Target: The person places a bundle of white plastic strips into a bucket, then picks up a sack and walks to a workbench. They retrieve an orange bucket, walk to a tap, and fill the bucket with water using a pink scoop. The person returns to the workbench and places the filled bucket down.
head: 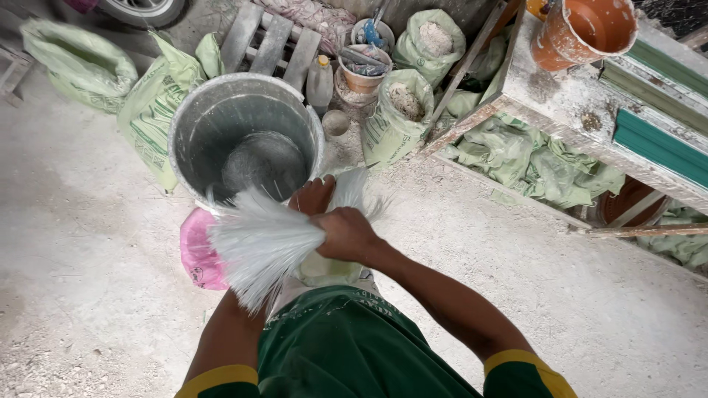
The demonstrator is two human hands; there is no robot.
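Right hand (345,233) clenched around a thick bundle of pale white glassy fibres (258,243), gripping it near one end so the strands fan out toward the lower left. Left hand (313,196) just beyond, partly hidden behind the right hand and the bundle; touching the fibres, but grip impossible to tell. Bundle held just in front of a large round grey metal bucket (245,136), dusty inside, standing on the pale dusty concrete floor (88,258). Under the fanned strands, a crumpled pink plastic bag (198,250) on the floor, touching the bucket's base.

Crowding the far side: slumped light green woven sacks (151,103) left of the bucket, a grey wooden pallet (273,44) behind it, two open green sacks of white powder (402,110) to its right, and a small pail of tools (363,68) between them. At right, a plaster-caked wooden desk (568,103) carrying an orange plastic bucket (586,31), with more crumpled green sacks heaped beneath.
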